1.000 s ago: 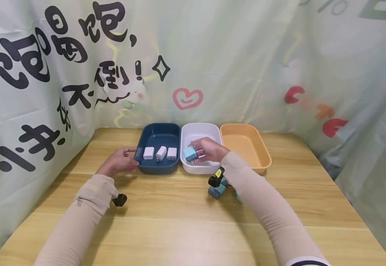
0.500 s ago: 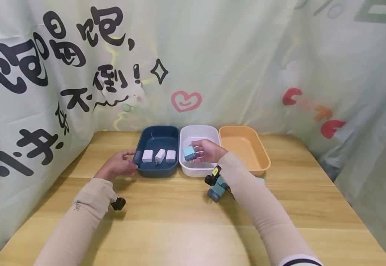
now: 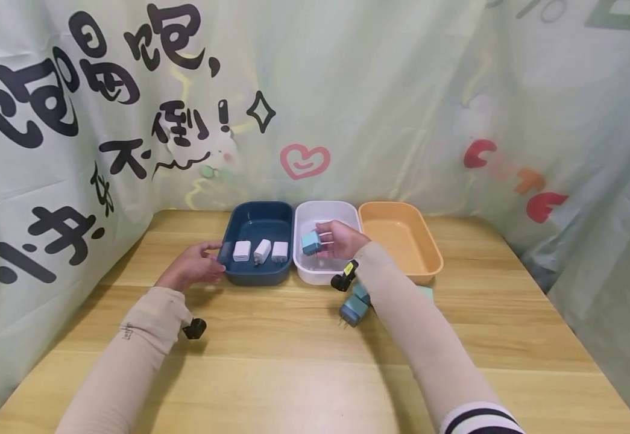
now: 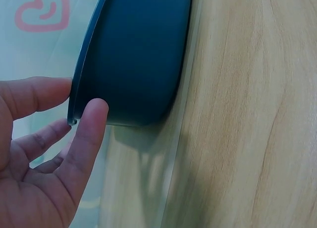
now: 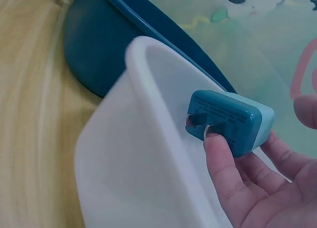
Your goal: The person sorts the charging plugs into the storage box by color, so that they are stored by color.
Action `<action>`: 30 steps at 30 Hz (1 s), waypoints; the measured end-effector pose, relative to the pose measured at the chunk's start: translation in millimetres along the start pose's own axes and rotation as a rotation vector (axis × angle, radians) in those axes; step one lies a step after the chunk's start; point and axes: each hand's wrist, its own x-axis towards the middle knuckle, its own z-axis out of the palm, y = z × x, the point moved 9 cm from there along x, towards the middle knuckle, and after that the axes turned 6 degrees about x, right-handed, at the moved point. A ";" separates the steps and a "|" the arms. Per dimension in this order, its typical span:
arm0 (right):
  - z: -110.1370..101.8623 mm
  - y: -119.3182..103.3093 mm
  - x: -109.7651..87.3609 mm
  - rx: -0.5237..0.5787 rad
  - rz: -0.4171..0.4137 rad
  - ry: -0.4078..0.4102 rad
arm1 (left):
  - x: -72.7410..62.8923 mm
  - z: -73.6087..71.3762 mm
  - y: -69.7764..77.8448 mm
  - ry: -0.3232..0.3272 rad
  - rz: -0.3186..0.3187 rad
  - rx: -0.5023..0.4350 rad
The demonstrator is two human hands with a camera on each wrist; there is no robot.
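In the head view, my right hand (image 3: 342, 239) holds a two-tone blue charger plug (image 3: 311, 242) over the white bin (image 3: 322, 276). The right wrist view shows the charger's two metal prongs pointing toward the bin's rim, one fingertip against a prong and other fingers behind the block. My left hand (image 3: 194, 267) grips the left rim of the dark blue bin (image 3: 257, 279). Its thumb lies on the outer wall in the left wrist view, while other fingertips are hidden behind the rim. Inside the blue bin lie three white charger plugs (image 3: 242, 251).
An orange bin (image 3: 401, 241) stands right of the white one. More blue-green chargers (image 3: 354, 310) lie on the wooden table (image 3: 271, 361), partly covered by the right forearm. A printed curtain (image 3: 380, 120) hangs behind and along both sides.
My right hand and the charger have risen a little over the white bin, and the charger has turned slightly. My left hand stays at the blue bin's rim.
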 end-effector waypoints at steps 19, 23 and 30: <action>-17.4 0.8 9.6 0.136 0.017 0.096 | -0.2 0.7 -0.4 0.020 -0.019 0.008; -17.9 -0.5 8.7 0.131 0.022 0.093 | -1.1 1.1 0.8 0.020 -0.015 0.015; -18.9 -1.3 6.9 0.160 0.029 0.087 | -2.3 1.1 2.1 0.019 -0.013 0.013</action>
